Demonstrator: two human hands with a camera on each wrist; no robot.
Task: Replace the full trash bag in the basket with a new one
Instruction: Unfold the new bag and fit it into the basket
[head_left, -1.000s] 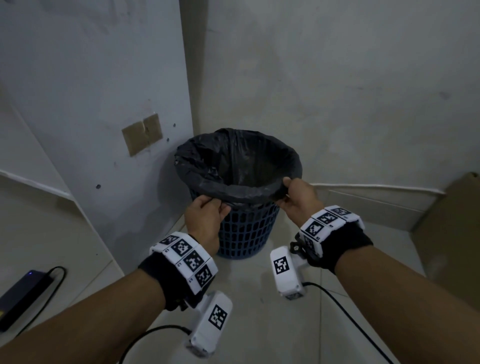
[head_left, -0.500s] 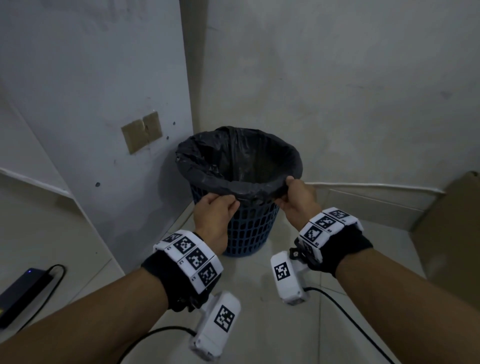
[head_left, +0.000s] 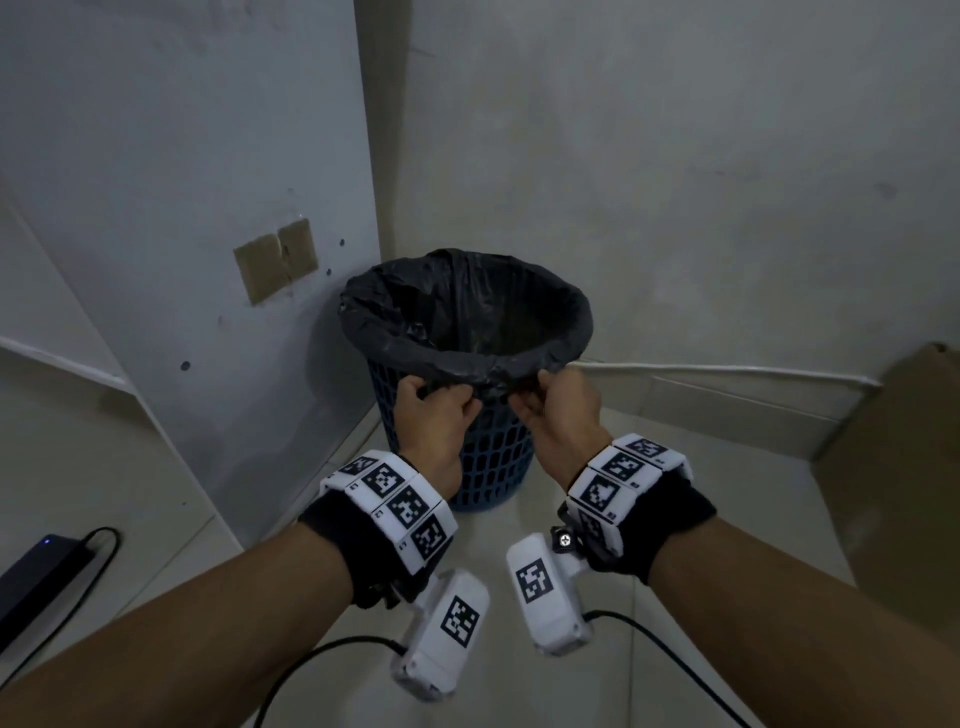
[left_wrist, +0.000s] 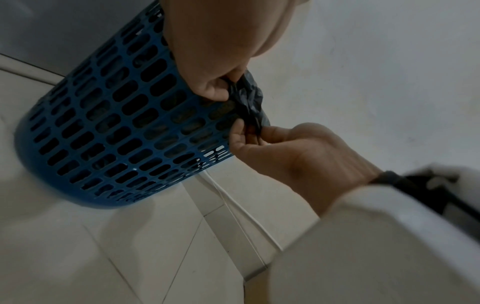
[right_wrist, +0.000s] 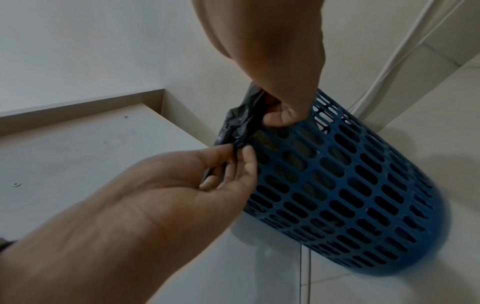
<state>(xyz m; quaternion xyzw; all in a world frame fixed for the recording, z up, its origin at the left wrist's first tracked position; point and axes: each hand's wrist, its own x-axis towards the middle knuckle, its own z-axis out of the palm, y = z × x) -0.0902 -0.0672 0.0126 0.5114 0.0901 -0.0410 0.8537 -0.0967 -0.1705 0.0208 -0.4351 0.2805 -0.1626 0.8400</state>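
A black bag (head_left: 467, 317) lines the blue basket (head_left: 493, 457) at frame centre, folded over its rim. Both hands, left (head_left: 434, 415) and right (head_left: 558, 410), pinch its near edge. A cardboard box (head_left: 904, 493) stands at right.

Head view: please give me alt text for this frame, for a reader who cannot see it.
Two hands pinch the near edge of a black trash bag folded over the rim of a blue slotted basket standing in a room corner, the left hand and right hand close together. Both wrists wear white marker bands. Cardboard leans at the right.
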